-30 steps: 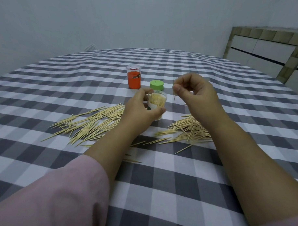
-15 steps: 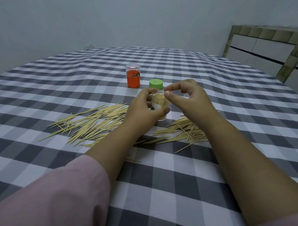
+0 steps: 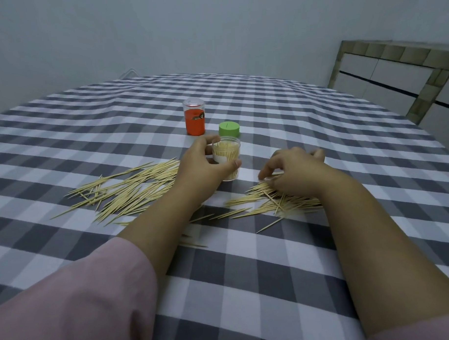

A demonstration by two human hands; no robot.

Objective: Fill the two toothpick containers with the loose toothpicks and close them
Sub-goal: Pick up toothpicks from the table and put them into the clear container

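Right hand [image 3: 294, 171] has dropped from the jar mouth to the toothpick pile [image 3: 273, 201] beneath it, fingers curled, pinching for more. Left hand [image 3: 205, 168] grips the open clear container [image 3: 226, 157]; green lid [image 3: 229, 129] waits just beyond. Filling continues.

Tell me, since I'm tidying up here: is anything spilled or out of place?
Yes. Loose toothpicks lie strewn over the checked cloth in two heaps, a left heap and a right heap. The green lid sits off the open container.
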